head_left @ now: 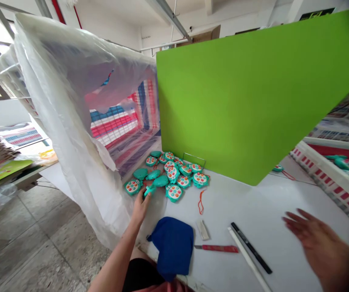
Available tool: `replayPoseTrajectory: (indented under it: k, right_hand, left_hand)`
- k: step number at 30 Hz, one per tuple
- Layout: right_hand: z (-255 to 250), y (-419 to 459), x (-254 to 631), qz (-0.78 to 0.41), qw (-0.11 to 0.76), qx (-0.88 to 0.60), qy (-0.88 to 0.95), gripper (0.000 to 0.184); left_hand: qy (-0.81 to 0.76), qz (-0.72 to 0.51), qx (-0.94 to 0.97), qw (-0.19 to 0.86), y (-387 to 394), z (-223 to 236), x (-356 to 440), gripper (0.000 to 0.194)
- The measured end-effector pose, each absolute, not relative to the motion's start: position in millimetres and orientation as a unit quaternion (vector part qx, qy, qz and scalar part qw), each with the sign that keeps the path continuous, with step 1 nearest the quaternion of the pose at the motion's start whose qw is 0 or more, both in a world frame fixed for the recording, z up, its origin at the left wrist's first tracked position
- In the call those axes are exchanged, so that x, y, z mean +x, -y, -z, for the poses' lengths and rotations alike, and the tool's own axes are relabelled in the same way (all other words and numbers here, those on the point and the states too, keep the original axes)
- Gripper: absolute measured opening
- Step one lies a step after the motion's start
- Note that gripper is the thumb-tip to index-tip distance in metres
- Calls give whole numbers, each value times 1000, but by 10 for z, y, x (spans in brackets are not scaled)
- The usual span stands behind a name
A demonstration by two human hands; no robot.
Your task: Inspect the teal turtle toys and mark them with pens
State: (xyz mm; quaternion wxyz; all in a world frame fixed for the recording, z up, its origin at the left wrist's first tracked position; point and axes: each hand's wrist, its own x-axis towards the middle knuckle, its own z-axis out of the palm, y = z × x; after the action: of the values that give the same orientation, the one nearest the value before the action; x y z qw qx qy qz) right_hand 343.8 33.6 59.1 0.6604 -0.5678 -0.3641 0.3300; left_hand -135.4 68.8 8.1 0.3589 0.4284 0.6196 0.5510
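Note:
My left hand (pixel 142 201) reaches to the near left side of a pile of teal animal-shaped toys (pixel 173 192). Its fingers are closed on one teal toy (pixel 149 190), seen edge-on and partly hidden by the hand. Many toys in the pile lie with a white face up, dotted with red and orange buttons; others show a plain teal back. Over the right part of the white tabletop, my right hand (pixel 319 239) is held open with its fingers apart, holding nothing. An orange cord loop (pixel 201 202) lies just in front of the pile.
A blue cloth (pixel 174 245), a red utility knife (pixel 220 248), a small whitish block (pixel 203 230), a black pen (pixel 250 247) and a white rod (pixel 249 259) lie nearby. A large green board (pixel 238 101) stands behind. A plastic-draped cage (pixel 67 101) stands left, a white basket (pixel 323 174) right.

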Motion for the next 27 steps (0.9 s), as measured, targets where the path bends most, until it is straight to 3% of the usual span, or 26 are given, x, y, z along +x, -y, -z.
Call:
replayPoseTrajectory:
  k: [4,9,13,20,27]
  right_hand:
    - [-429,-309,2596,-442,561,-556,426,55]
    - [-374,-191,1708,-497,421,-462,601,43]
    - [-336,-124,1471,-432,396,-427,689,43]
    - [-422,-134,1433,-230,337,-412,815,79]
    - [-488,-85,1417,-177,314,-394,846,90]
  left_hand:
    - [-541,-566,350,515,-442,-260,-1121,55]
    - [-445,-560,294,634,-202,-411,-785,46]
    - [-367,-553,257,703,-113,-474,-629,44]
    - [-286,-486,273,779,24,-508,-504,66]
    - [-256,-448,302,802,71,-590,-399,79]
